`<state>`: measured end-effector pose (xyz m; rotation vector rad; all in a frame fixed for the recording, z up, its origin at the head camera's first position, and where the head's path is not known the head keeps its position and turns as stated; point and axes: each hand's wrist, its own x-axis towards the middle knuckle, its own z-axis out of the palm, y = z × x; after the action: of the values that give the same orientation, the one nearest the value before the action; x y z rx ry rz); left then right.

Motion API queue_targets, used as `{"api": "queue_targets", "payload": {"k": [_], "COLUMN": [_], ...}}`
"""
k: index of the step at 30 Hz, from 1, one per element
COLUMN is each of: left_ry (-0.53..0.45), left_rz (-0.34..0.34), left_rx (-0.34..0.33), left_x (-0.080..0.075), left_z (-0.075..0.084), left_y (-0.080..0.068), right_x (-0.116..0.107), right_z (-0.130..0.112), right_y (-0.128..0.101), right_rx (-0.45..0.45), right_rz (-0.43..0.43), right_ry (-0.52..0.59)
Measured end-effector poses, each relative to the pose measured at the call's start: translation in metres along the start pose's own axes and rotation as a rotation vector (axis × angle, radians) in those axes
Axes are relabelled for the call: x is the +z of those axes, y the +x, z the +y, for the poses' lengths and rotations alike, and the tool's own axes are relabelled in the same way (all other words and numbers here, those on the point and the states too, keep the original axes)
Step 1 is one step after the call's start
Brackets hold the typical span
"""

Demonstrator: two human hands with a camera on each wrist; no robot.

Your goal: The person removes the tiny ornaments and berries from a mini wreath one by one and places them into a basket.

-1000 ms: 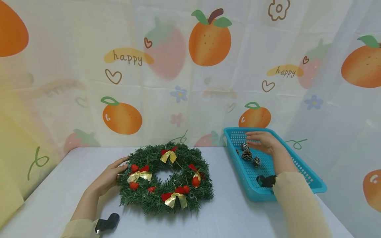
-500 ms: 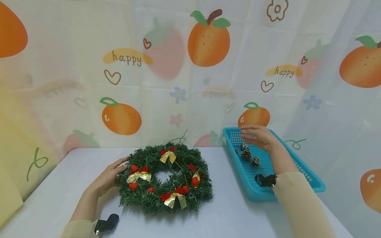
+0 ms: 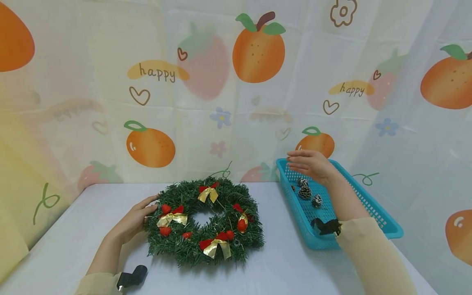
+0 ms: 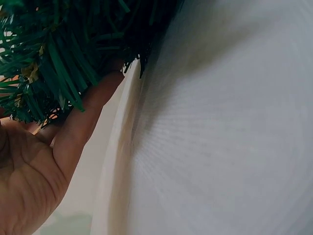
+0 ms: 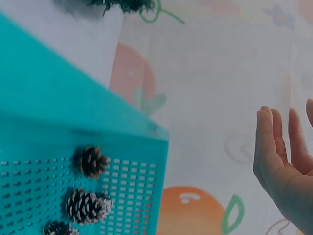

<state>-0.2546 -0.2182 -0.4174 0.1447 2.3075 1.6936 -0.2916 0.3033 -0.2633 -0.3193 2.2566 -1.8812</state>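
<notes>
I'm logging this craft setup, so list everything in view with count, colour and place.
wreath: one, green with red and gold bows, middle of the table.
basket: one, teal, right side of the table.
pine cones: three, brown with white tips, inside the basket.
table: one, white, under it all.
curtain: one, pale with orange and strawberry prints, behind the table.
wrist cameras: two, black, one on each wrist.
left hand: touches the wreath's left edge.
right hand: fingers straight, above the basket's far end, holding nothing.
</notes>
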Motion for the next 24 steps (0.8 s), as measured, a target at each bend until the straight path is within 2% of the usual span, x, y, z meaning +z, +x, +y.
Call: {"api": "queue_targets", "payload": {"k": [7,24], "left_ry": [0.000,0.014], "left_rz": [-0.003,-0.010], "left_rx": [0.001,-0.002], "left_x": [0.000,0.001], "left_z": [0.000,0.001], "left_y": [0.000,-0.001], "right_x": [0.014,0.045], "right_z": [0.001,0.007], "right_y": [-0.001,-0.010], "right_rx": [-0.028,-0.042], "right_rz": [-0.029,-0.101], "right_ry": [-0.057,-0.073]}}
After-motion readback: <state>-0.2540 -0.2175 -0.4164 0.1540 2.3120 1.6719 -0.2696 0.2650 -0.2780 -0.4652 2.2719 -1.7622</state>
